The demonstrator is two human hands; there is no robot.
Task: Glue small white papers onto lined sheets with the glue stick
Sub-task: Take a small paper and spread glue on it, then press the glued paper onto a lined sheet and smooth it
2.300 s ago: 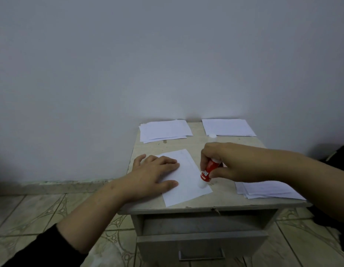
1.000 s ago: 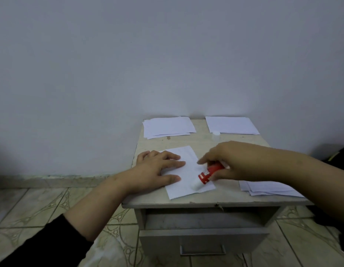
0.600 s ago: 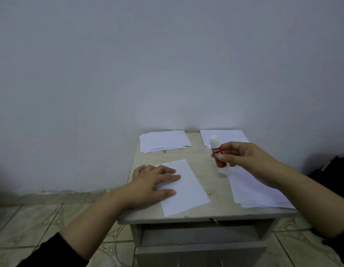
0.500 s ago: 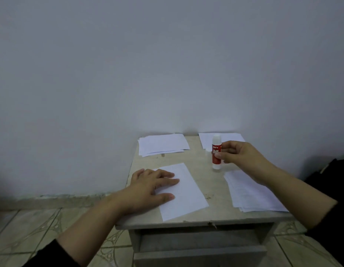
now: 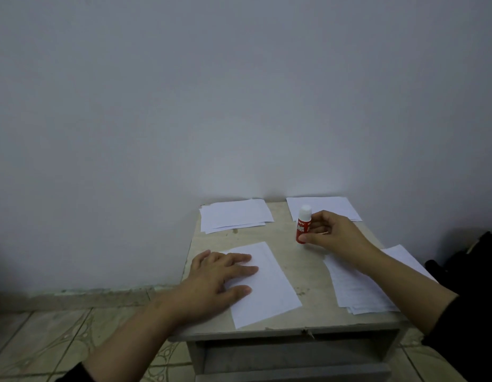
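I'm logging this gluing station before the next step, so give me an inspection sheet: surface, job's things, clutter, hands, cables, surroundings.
Surface: small beige cabinet top, scuffed, front edge chipped.
Job's things: glue stick upright, capped, on the top; single sheet near the front; far-left stack; far-right stack; near-right stack, faintly lined.
Clutter: nothing seen.
Hands: left hand flat on the single sheet; right hand pinches the glue stick.
Cables: nothing seen.
Surroundings: plain wall, patterned tile floor, open drawer below, dark object at the right, unclear what.
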